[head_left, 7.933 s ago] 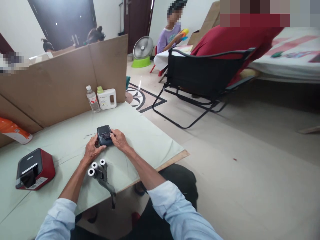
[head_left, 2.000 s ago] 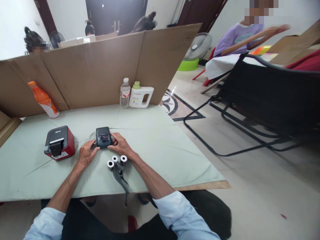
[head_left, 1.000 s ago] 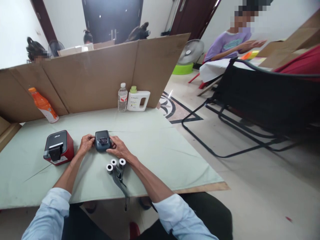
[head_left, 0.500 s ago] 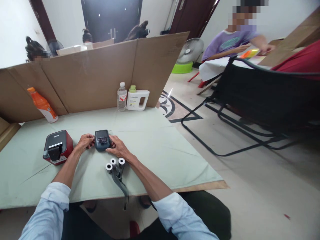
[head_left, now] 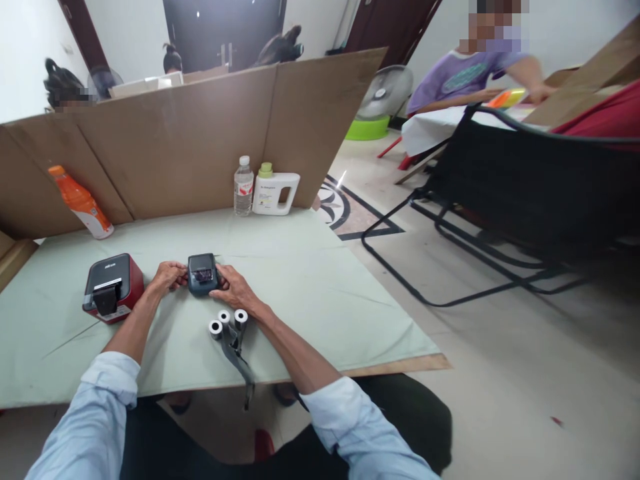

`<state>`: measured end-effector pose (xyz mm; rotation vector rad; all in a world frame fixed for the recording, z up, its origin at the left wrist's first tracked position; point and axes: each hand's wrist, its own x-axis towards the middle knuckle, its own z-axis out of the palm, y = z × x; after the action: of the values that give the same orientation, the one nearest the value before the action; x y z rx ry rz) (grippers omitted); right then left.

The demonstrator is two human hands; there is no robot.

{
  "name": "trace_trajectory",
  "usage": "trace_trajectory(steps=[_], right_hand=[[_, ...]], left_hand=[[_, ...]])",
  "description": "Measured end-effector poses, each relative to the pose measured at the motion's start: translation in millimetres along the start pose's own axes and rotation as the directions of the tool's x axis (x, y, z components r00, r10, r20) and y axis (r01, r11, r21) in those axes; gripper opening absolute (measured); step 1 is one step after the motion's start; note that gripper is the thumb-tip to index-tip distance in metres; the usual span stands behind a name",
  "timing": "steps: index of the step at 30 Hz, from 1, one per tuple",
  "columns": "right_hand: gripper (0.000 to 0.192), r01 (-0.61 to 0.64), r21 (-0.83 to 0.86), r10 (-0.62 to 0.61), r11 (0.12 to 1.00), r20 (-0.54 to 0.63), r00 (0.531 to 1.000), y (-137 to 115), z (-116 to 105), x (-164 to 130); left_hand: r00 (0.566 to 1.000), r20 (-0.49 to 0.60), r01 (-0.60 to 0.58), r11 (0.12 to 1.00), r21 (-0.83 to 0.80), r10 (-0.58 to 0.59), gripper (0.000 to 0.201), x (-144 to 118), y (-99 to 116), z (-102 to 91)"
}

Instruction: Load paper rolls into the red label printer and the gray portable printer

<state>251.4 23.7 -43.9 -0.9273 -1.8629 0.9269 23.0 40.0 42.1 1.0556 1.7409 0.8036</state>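
Two half-curled hands against dark device

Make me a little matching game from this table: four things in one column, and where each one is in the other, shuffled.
Things
1. Red-and-black printer
2. Small dark blue device
3. White jug with a green cap
4. Three small rolls

Places
A. In front of the cardboard panel, beside a clear bottle
B. Near the table edge closest to the person, with a dark strip trailing over it
C. Between the left hand and the right hand
D. Just left of the left forearm

Right pairs: 1-D, 2-C, 3-A, 4-B
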Motion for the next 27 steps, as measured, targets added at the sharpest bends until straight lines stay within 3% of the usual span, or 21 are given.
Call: trace_trajectory(steps=[7,15,27], right_hand=[[0.085,-0.003,0.007,0.003,1.000,-0.003,1.000,1.5,0.4,-0.1],[0.086,-0.020,0.027,0.020,0.999,-0.006,1.000,0.9,0.9,0.5],[0.087,-0.011,0.004,0.011,1.000,-0.007,1.000,2.3,0.5,0.5]], left_hand=[[0.999,-0.014,0.038,0.998,0.057,-0.037,0.014,3.9,2.5,-0.6],[0.999,-0.051,-0.003,0.992,0.130,0.010,0.009,3.2,-3.6,7.8],[0.997,0.043,-0.059,0.998,0.013,0.058,0.021,-6.1,-5.5,-2.2]])
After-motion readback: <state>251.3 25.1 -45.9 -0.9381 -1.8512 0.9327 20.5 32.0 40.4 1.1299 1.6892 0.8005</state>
